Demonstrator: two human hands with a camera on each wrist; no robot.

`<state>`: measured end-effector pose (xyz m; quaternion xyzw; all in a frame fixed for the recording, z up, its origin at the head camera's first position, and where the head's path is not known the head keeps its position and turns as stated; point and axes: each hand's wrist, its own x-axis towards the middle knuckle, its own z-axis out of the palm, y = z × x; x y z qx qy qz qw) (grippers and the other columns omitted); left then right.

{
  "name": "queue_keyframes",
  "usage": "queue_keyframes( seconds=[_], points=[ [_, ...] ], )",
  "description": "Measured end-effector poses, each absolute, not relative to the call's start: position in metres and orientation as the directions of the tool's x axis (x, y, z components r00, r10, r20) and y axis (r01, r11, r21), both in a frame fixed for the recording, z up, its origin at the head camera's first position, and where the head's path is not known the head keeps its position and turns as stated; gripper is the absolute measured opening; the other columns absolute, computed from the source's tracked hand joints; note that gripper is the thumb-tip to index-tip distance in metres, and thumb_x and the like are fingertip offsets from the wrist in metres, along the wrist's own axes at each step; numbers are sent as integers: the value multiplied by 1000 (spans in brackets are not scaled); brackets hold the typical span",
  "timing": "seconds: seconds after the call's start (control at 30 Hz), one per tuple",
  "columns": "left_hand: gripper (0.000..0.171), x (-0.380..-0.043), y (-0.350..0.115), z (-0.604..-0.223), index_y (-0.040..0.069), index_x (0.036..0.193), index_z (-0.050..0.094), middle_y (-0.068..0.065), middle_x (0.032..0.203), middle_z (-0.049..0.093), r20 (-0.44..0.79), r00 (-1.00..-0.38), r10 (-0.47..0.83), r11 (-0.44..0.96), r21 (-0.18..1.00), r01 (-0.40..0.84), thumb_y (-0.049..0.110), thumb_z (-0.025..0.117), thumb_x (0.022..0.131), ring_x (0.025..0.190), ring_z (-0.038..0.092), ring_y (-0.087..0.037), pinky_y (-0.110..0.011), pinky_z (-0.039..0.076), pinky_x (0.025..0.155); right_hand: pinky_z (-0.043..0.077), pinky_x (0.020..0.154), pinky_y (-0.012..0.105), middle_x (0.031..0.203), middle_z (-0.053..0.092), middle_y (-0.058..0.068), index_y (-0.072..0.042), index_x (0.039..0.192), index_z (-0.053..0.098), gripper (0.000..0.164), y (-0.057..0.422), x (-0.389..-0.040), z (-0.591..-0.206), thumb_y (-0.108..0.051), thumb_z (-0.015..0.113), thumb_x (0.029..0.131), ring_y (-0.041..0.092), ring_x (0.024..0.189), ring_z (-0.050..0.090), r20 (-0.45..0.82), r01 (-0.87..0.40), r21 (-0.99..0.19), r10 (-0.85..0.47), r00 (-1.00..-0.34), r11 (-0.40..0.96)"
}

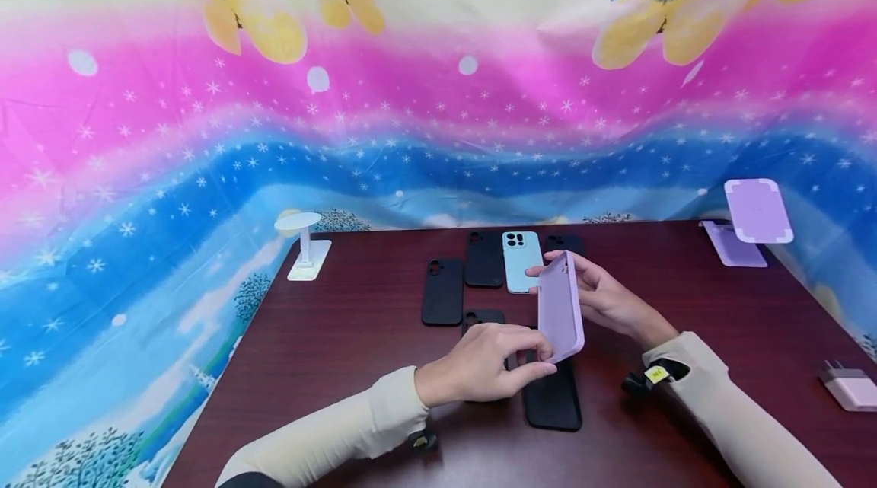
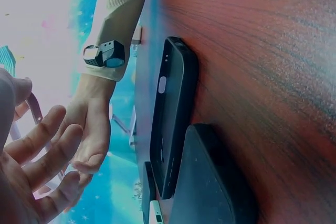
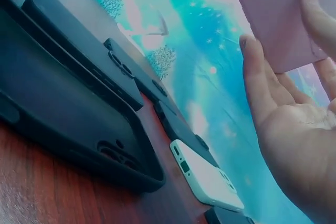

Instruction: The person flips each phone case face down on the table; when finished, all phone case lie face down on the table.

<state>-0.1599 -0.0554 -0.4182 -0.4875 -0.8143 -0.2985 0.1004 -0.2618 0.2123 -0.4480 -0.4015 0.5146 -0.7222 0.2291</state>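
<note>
A lilac phone case (image 1: 560, 313) is held tilted up above the table between both hands, its hollow inner side facing left. My left hand (image 1: 483, 362) pinches its lower end between thumb and fingers. The right hand (image 1: 617, 301) grips the upper part, with the thumb against the outer back of the case in the right wrist view. Below lies a black phone case (image 1: 553, 400), hollow side up in the right wrist view. Another black phone case (image 1: 485, 316) is partly hidden behind the left hand.
Farther back lie a light blue phone case (image 1: 521, 263) and several black phone cases (image 1: 442, 294). A white stand (image 1: 308, 259) is at the back left, a lilac stand (image 1: 736, 244) at the back right. A white charger plug (image 1: 849, 389) lies near the right edge.
</note>
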Motion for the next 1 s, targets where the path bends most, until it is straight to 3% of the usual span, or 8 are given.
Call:
queue_keyframes(
  seconds=[0.1,0.2,0.3,0.4,0.57,0.8,1.0],
  points=[
    [22,-160,-55,-418,21,113,60,14,93,70,447,-535,717,356,424,833,34,70,98,67,55,11,-3,41,62,56,101,34,142,60,6,-9,157,33,52,213,-261,-446,5,39,108,22,125,67,305,-134,-949,-713,-632,-286],
    [56,-160,-55,-416,19,137,47,11,99,72,456,-580,675,390,446,805,36,77,93,68,60,5,-4,41,62,57,97,29,131,67,-1,-11,154,43,49,216,-260,-444,4,42,107,13,116,69,292,-172,-955,-667,-685,-241],
    [95,-160,-55,-415,17,159,25,5,106,73,490,-614,619,425,448,786,37,84,87,69,61,-3,-6,37,61,59,91,27,128,70,-3,-10,155,45,50,217,-262,-443,6,42,107,8,111,70,307,-167,-948,-646,-699,-269],
    [112,-160,-57,-416,14,165,14,3,104,73,523,-622,583,457,421,783,39,86,84,67,56,-5,-8,33,61,61,82,25,125,73,-2,-5,157,41,51,218,-263,-441,7,42,107,8,100,73,328,-163,-939,-642,-693,-304],
    [112,-157,-62,-424,12,165,19,4,90,70,537,-622,570,500,374,781,42,87,82,64,46,-1,-10,28,60,60,68,25,122,75,-1,-3,158,38,51,220,-258,-440,5,42,107,10,82,73,310,-175,-948,-654,-690,-264],
    [111,-162,-61,-426,6,163,23,-5,111,76,571,-613,546,495,370,786,40,88,80,73,63,-5,-10,31,61,62,72,30,138,67,0,-4,163,24,57,235,-260,-425,6,37,108,16,90,73,264,-141,-964,-742,-616,-226],
    [103,-163,-60,-422,6,164,22,-8,103,76,551,-614,565,453,414,789,35,84,86,67,60,-10,-11,28,59,62,64,28,137,69,1,-4,160,34,54,243,-264,-420,9,35,107,17,102,77,306,-156,-950,-716,-628,-269]
  ],
)
